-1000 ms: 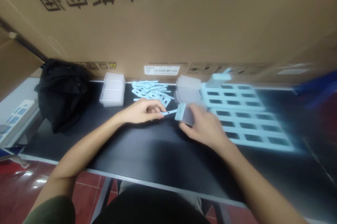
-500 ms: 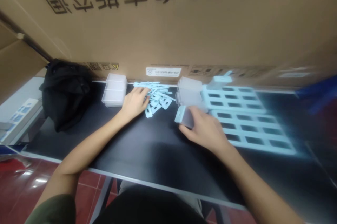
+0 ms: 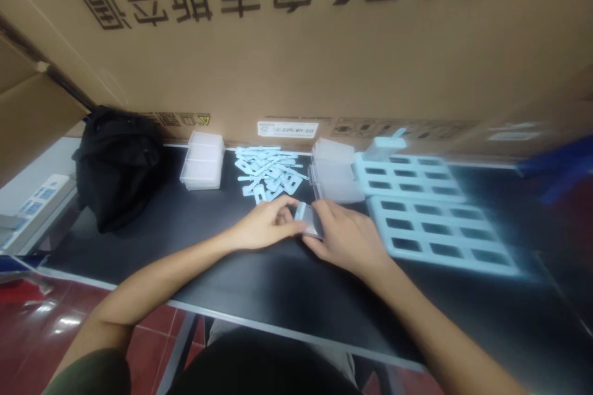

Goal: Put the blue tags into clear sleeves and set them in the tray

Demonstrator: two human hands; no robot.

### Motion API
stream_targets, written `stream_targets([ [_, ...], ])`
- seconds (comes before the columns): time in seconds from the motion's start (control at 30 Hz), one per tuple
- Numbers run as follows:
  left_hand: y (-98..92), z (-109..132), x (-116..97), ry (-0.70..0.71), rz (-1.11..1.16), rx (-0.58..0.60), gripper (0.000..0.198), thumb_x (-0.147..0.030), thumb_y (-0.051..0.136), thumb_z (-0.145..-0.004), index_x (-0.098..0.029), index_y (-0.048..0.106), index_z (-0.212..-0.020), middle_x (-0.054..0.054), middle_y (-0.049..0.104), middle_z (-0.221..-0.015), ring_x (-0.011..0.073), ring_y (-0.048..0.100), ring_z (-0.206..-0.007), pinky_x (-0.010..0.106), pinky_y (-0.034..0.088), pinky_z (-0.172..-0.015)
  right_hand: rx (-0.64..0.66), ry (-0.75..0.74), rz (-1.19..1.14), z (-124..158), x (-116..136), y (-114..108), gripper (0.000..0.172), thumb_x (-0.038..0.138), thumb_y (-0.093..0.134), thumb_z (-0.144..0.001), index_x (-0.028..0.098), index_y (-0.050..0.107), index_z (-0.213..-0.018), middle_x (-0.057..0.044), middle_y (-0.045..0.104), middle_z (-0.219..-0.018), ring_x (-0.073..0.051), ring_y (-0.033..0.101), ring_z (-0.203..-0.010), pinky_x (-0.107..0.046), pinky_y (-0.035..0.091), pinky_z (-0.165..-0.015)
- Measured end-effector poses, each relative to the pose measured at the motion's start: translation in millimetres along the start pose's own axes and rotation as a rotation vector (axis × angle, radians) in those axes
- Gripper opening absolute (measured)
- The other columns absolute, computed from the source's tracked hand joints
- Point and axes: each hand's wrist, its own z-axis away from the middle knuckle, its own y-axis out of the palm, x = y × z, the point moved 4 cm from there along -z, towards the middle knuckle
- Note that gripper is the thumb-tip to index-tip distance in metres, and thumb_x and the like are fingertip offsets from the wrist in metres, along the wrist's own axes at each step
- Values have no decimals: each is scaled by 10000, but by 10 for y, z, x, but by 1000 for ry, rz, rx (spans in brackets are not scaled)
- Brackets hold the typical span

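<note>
Between my two hands, over the black tabletop, is a small greyish box (image 3: 314,222) with a light-blue end. My right hand (image 3: 349,237) grips its body, thumb below and fingers above. At the blue end, my left hand (image 3: 264,225) is closed, its thumb pressed on the box and the other fingers curled; whether a small piece is also in them is hidden. Just behind my left hand lies a loose pile of light-blue flat tags (image 3: 269,169) with narrow tails and cut-out slots.
Right of the pile are translucent plastic cases (image 3: 336,175) and two light-blue slotted trays (image 3: 417,226), a similar blue-topped box (image 3: 384,146) standing on the rear one. To the left are another clear case (image 3: 202,163) and a black bag (image 3: 118,166). A large cardboard box (image 3: 296,67) walls the back.
My left hand has come off the tag pile, moving right and nearer to me, onto the box. My right hand has brought the box slightly left and nearer, turning it.
</note>
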Motion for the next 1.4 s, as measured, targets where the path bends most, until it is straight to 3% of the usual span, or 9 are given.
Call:
stream_targets([
  [0.17,-284,42,108,-9,-10,-100,251,-399,547,-984,-171,628,-920,12,713,-774,106,638,-602,231,504,-651,33,17,40,8,-32,-10,247,396,578,-871,193,558,-1009,-113,728,-981,-254,683,-790,-317,310,-605],
  [0.37,-694,251,333,-7,-379,-467,313,-366,553,-992,-208,559,-1263,-17,727,-766,142,666,-608,251,509,-671,76,37,48,3,-42,-17,250,400,562,-886,190,555,-1020,-116,724,-995,-262,686,-805,-320,307,-609],
  [0.5,-736,340,447,-25,-674,-546,249,-385,500,-1033,-219,609,-1184,-1,710,-785,164,661,-654,270,500,-698,106,15,39,-2,15,-14,254,401,564,-892,190,549,-1033,-114,723,-1029,-253,684,-812,-316,301,-603],
  [0.8,-716,339,529,-76,-902,-512,383,-408,456,-1065,-229,569,-1384,95,706,-1210,230,734,-937,330,576,-819,129,-49,52,-1,118,8,222,394,548,-906,193,551,-1000,-95,705,-957,-229,669,-775,-306,313,-594],
  [0.93,-697,341,540,-123,-982,-473,421,-395,406,-1077,-264,525,-1459,103,637,-1266,247,734,-968,353,593,-812,133,-50,4,5,98,-31,367,478,530,-946,177,558,-1155,-118,715,-1049,-262,694,-826,-317,396,-620],
  [1.03,-671,369,511,-133,-1003,-466,434,-435,384,-1078,-289,507,-1468,103,587,-1289,242,727,-940,359,601,-779,57,-32,-31,4,-82,-166,520,562,472,-975,159,513,-1302,-155,683,-1153,-283,693,-846,-341,455,-634],
  [1.17,-579,413,451,-73,-1017,-442,439,-479,395,-1067,-254,511,-1426,109,575,-1239,246,700,-969,333,597,-720,-41,20,2,-59,-523,-357,563,544,392,-1004,123,499,-1362,-206,573,-1253,-274,663,-814,-376,495,-636],
  [1.3,-378,385,415,123,-1049,-293,345,-419,408,-1068,-228,593,-1289,97,605,-1136,217,673,-937,317,592,-745,-120,-69,12,-231,-867,-400,645,519,415,-1015,69,447,-1476,-227,568,-1261,-347,609,-1093,-471,511,-918],
  [1.4,-240,330,403,239,-1063,-221,291,-338,402,-1068,-217,630,-1202,95,624,-1080,209,654,-913,328,592,-771,-106,-110,8,-378,-1003,-310,652,531,451,-1005,81,472,-1476,-211,630,-1224,-366,561,-1165,-502,483,-973],
])
